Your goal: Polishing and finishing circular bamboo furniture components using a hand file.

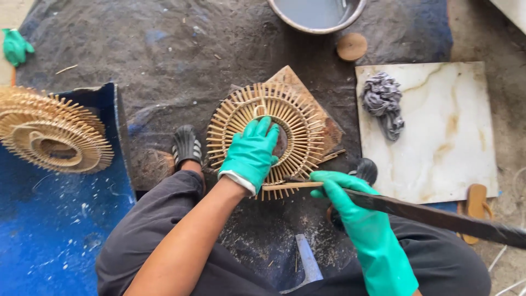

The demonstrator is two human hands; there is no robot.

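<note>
head view: we press our left hand, open and flat in a green glove, on the round bamboo frame lying on the dark floor mat. our right hand is closed around a long dark blade, its tip touching the frame's lower edge.

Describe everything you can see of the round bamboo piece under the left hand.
The round bamboo piece is a flat ring of pale thin sticks that radiate like spokes between curved hoops. It lies on a brown wooden board. The green-gloved left hand presses on its centre. At its lower edge, the right hand holds a long dark blade against one loose stick.
</note>
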